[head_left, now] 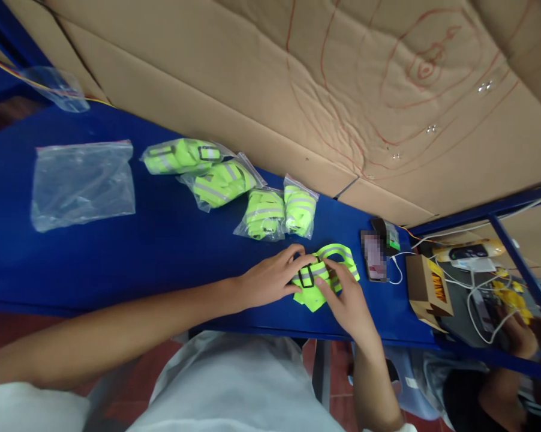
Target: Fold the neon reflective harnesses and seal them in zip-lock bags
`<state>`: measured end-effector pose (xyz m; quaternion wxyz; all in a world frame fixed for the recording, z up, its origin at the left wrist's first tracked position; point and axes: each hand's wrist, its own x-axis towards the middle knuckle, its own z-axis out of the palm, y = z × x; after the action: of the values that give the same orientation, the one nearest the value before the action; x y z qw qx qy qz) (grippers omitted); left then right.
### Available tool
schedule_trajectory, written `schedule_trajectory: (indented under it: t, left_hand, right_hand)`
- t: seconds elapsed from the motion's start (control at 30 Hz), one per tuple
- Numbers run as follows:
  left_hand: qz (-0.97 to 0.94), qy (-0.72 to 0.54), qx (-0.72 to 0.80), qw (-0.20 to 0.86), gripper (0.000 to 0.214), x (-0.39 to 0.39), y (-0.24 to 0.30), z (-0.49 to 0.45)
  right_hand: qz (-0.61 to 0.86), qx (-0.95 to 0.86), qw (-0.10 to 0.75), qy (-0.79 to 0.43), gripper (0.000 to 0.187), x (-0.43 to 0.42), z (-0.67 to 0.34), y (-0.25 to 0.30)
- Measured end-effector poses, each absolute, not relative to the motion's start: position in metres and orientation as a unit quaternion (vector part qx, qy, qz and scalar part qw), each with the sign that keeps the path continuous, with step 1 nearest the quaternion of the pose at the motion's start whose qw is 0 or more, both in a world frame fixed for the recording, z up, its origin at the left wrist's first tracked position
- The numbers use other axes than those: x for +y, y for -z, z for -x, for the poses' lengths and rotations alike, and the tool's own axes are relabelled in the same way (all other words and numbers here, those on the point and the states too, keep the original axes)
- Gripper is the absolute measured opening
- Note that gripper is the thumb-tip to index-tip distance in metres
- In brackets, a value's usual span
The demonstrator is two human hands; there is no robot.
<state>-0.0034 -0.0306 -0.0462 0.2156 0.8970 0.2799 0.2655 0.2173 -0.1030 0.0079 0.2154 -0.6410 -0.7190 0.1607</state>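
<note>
A neon yellow-green reflective strap (314,296) with grey stripes and a black buckle lies partly folded on the blue table, between my two hands. My left hand (273,277) grips its left side, thumb and fingers closed on the band near the buckle. From the right, my right hand (346,300) pinches the same strap, and a loose loop of it curls up behind the fingers. Parts of the strap are hidden under both hands. Just beyond, a bagged strap (265,211) and another bagged strap (300,208) rest side by side.
Two more bagged straps (223,182) lie farther left, and a flat clear zip bag (84,187) beyond them. At right are a phone (373,257), a cardboard box (426,287) and white cables. A cardboard wall (252,90) backs the table. Another person's hands (520,333) hold something yellow at far right.
</note>
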Motion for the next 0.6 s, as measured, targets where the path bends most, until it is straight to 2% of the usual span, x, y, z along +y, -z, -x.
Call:
schedule_trajectory:
  t: [0.07,0.17,0.27,0.33,0.4,0.53,0.6]
  left_hand:
    - [-0.886,-0.273,0.281,0.249,0.084,-0.030,0.050,0.004]
    - [-0.879,-0.277,0.252,0.297,0.086,-0.020,0.055,0.008]
    - [-0.884,-0.232,0.218,0.343,0.076,0.000,0.048,0.023]
    - [-0.895,-0.178,0.184,0.365,0.077,0.011,0.035,0.038]
    - [-0.892,-0.174,0.197,0.366,0.073,0.011,0.017,0.051]
    - [-0.870,-0.292,0.256,0.305,0.051,-0.022,-0.014,0.050]
    - [-0.905,-0.268,0.221,0.245,0.048,-0.041,-0.017,0.037]
  right_hand:
    - [0.633,-0.716,0.248,-0.161,0.044,-0.120,-0.198,-0.014]
    - [0.592,-0.739,0.265,-0.184,0.050,-0.142,-0.169,-0.016]
    - [0.497,-0.812,0.210,-0.224,0.043,-0.152,-0.151,-0.010]
    - [0.454,-0.840,0.186,-0.232,0.034,-0.153,-0.147,-0.005]
    - [0.433,-0.843,0.220,-0.231,0.030,-0.154,-0.149,-0.002]
    - [0.403,-0.814,0.354,-0.223,0.034,-0.156,-0.162,-0.009]
    - [0.439,-0.785,0.388,-0.199,0.034,-0.156,-0.170,-0.011]
